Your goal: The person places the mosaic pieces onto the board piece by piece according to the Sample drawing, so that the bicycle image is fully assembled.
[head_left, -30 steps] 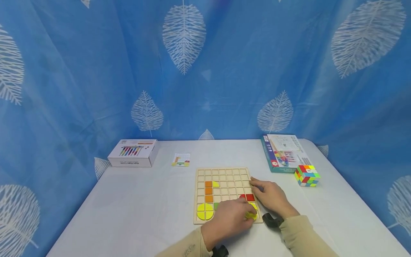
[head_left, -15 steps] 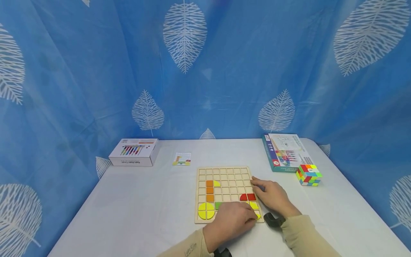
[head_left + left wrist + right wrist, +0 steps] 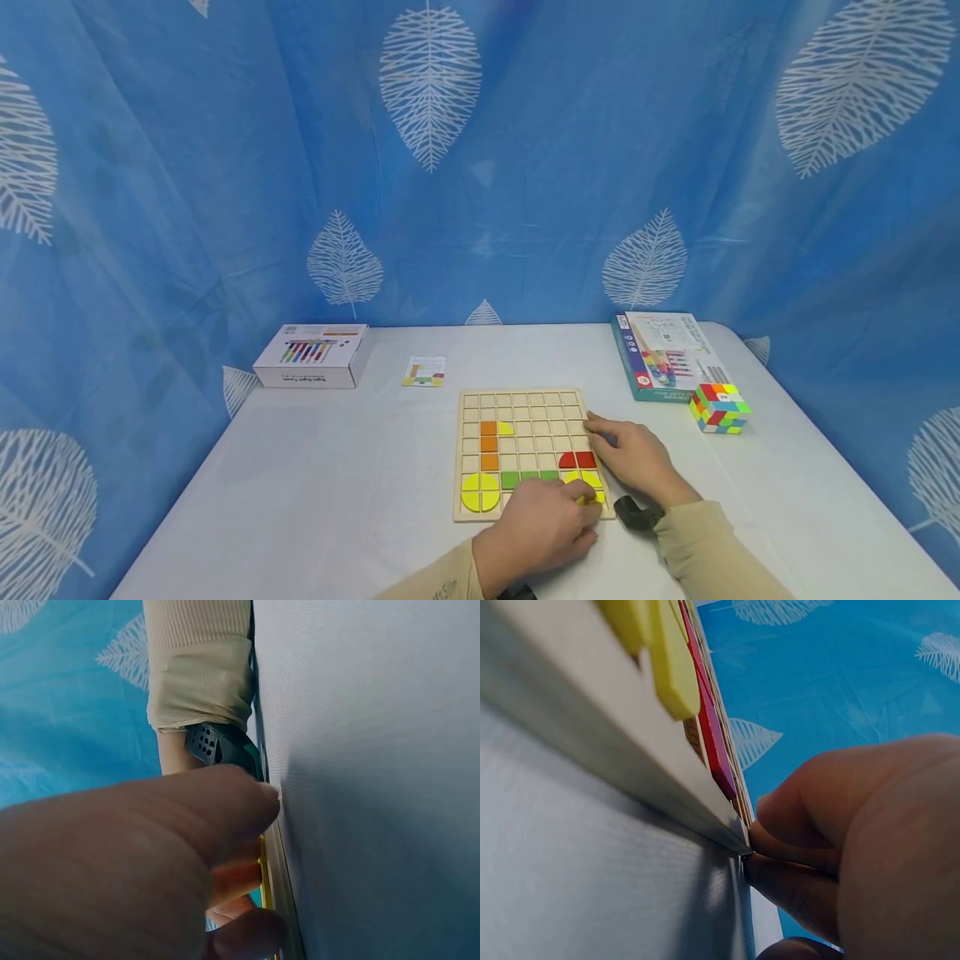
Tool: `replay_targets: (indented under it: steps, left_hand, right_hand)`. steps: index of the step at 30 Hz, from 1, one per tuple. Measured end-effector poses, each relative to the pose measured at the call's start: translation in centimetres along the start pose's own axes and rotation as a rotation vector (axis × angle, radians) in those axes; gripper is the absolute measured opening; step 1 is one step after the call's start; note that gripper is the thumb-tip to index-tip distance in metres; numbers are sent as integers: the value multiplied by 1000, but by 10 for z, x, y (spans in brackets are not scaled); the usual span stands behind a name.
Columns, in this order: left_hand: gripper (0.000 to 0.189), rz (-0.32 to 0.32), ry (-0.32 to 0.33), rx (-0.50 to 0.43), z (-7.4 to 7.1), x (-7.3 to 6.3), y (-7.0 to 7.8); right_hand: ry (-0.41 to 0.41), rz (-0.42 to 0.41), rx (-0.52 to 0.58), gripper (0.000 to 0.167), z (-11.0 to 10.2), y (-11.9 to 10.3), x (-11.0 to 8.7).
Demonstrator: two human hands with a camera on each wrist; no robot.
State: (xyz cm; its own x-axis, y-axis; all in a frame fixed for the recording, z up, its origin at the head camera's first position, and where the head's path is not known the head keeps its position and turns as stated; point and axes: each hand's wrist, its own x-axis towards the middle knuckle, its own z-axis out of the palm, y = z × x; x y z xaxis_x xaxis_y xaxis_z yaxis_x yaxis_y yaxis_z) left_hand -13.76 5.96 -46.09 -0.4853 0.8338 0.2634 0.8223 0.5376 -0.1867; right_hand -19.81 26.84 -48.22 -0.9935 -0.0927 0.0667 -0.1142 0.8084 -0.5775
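Observation:
A wooden grid board [image 3: 459, 417] lies on the table with coloured tiles in its cells. My left hand [image 3: 536, 521] reaches over the board's near right part, pinching a yellow quarter-circle tile [image 3: 582, 501] low beside other yellow quarters; the fingers partly hide it. In the left wrist view, thumb and fingers bend down at the board's near edge. My right hand [image 3: 637, 458] rests at the board's right side, fingertips touching the edge. The right wrist view shows those fingertips against the board's side [image 3: 652, 757], near a red tile [image 3: 716, 742] and a yellow tile [image 3: 673, 667].
Orange squares [image 3: 489, 445], green squares [image 3: 511, 480] and a yellow circle of quarters [image 3: 480, 492] sit in the grid. Behind it lies a pattern card [image 3: 424, 372]. A white box [image 3: 309, 358] stands back left; a game box [image 3: 667, 354] and a puzzle cube [image 3: 720, 408] are at right.
My left hand has shifted slightly left and nearer me, uncovering the green squares and upper yellow quarters. A yellow quarter now shows in the near right corner cell. My right hand stays at the edge.

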Motion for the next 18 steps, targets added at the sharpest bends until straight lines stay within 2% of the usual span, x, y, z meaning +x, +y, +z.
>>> replay_targets:
  steps: [7, 12, 15, 18]
  left_hand:
    - [17, -29, -24, -2, 1, -1, -1]
    - [19, -26, -25, 7, 1, -1, -1]
    - [15, -29, 71, 1, -1, -2, -1]
    - [14, -53, 238, -30, -7, -4, -5]
  right_hand:
    - [-8, 3, 4, 38, 1, -1, 0]
    - [-9, 7, 3, 37, 1, -1, -1]
    - [-3, 11, 4, 37, 2, -1, -1]
    - [3, 5, 6, 37, 4, 0, 0]
